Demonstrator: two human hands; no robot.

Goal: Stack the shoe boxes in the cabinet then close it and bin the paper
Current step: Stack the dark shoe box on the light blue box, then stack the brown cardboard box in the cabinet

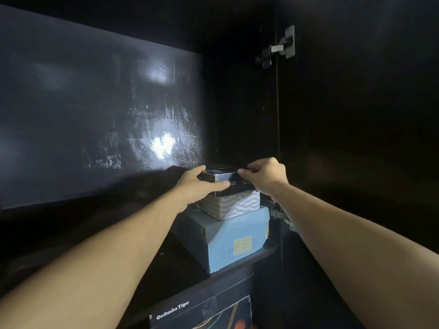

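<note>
- Shoe boxes, head view: small dark-lidded box (234, 194) tops blue box (234, 236) on cabinet shelf (261, 254).
- Left hand (199, 186) grips its side; right hand (267, 176) pinches the lid edge.
- Step: stacking. Next, likely: seat lid, release, shut door.

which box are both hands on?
The dark-lidded box with the wavy grey sides, top of the stack. The light blue box beneath and the Onitsuka Tiger box are untouched.

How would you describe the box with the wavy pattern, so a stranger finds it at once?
Look inside the dark cabinet at the large light-blue box on its shelf. The wavy-patterned box sits directly on it, under the dark box both hands hold; only it has grey-and-white waves.
</note>
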